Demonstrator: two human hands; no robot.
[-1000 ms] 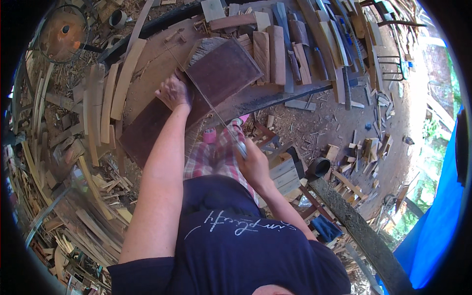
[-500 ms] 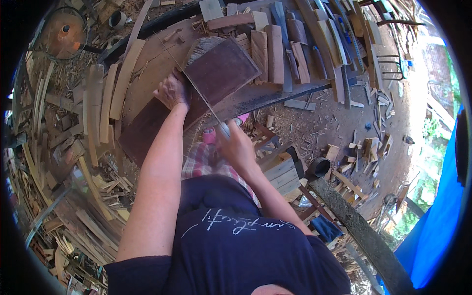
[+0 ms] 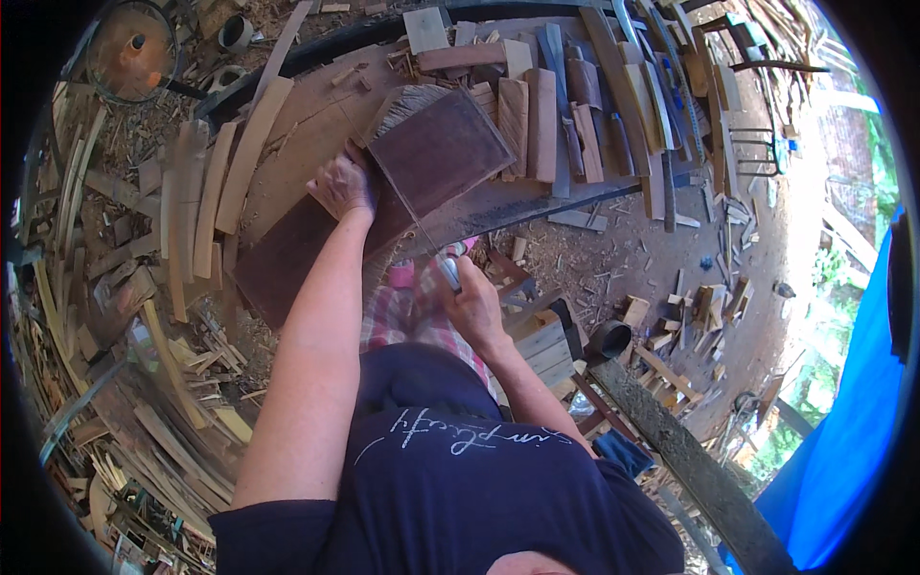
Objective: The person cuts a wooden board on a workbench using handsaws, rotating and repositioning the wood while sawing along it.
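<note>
The dark board (image 3: pixel 441 149) is pressed under the half-open left hand (image 3: pixel 342 189); the saw (image 3: pixel 450 275) is gripped in the closed right hand (image 3: pixel 475 307). Sawing is apparently being performed; straight strokes are required.

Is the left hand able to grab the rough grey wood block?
Probably not straight across: the saw blade runs between the left hand, which rests on the dark board, and the rough grey wood block.

A wide head-worn fisheye looks steeply down past the torso (image 3: pixel 460 479) onto the workbench (image 3: pixel 299 144).
</note>
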